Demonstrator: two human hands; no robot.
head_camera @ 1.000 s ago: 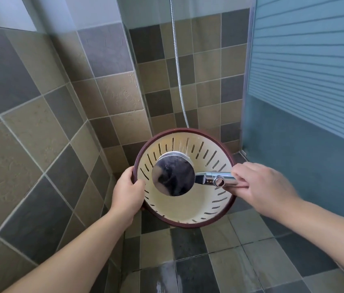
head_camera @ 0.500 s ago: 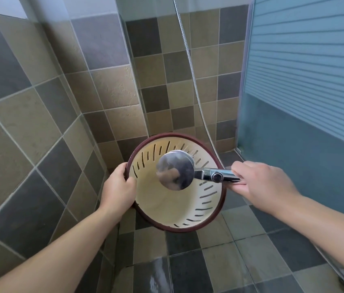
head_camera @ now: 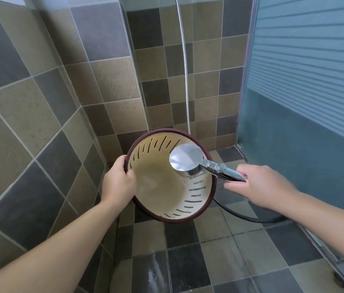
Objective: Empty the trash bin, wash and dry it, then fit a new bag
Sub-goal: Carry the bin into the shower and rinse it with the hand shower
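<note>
A: Step?
B: Wash. Left hand (head_camera: 118,181) grips the bin (head_camera: 162,187) rim, bin held tilted over the floor (head_camera: 219,256); right hand (head_camera: 259,185) grasps the shower head (head_camera: 186,157) handle, aimed inside
A: Change?
B: Head shifted from bin centre to upper right rim. Next I'd guess rinse round the walls, then tip out

Brown, tan and grey square-tiled walls (head_camera: 111,85), wet tiled floor (head_camera: 219,261), blue frosted glass sliding door (head_camera: 306,70)
</note>
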